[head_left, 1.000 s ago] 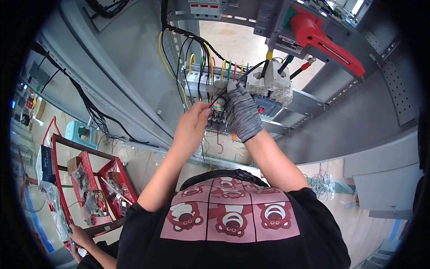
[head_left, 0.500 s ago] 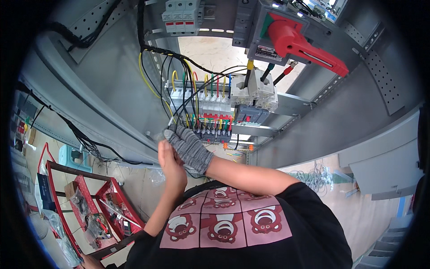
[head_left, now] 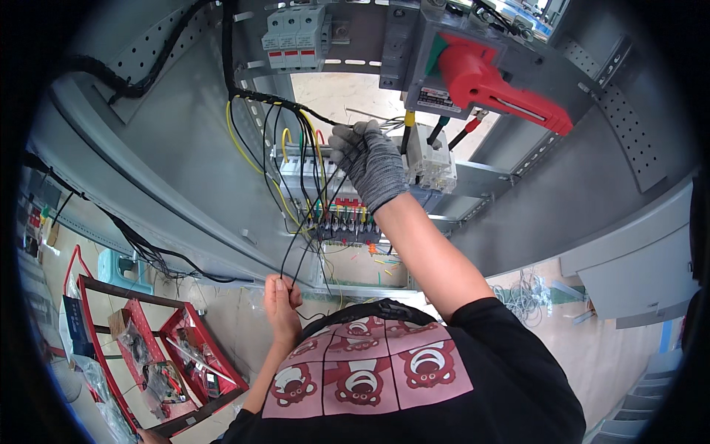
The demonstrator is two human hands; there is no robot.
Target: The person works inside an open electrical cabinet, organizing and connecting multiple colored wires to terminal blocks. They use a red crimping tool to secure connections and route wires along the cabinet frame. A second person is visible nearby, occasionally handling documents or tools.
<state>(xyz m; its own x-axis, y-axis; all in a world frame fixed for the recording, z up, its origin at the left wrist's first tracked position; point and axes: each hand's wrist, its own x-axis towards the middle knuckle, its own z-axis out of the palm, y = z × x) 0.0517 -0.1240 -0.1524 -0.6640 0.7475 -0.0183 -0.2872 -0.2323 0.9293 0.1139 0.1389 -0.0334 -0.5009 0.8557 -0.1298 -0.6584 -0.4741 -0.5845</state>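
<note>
My bare left hand point(head_left: 281, 302) is closed in a pinch on the ends of thin black wires point(head_left: 302, 248), low in front of my chest. These wires run up to the wiring harness. In a grey knitted glove, my right hand point(head_left: 368, 164) is higher up, its fingers curled round the black wires beside the harness's end. The glove hides part of the breaker row point(head_left: 299, 174) and the wires beneath it. Below that row is a dark terminal block point(head_left: 347, 228) with coloured wires.
A red rotary handle point(head_left: 503, 85) juts out at upper right. Near it stands a clear-covered breaker point(head_left: 429, 159). Fuse holders point(head_left: 294, 37) sit at the top. On the floor at left are a red rack point(head_left: 196, 355) with tools and a blue stool point(head_left: 122, 270). Another hand point(head_left: 151, 436) shows at lower left.
My hands, together before, have parted. The gloved right hand has moved up to the harness; the left has moved down toward my chest, with black wires now stretched between them.
</note>
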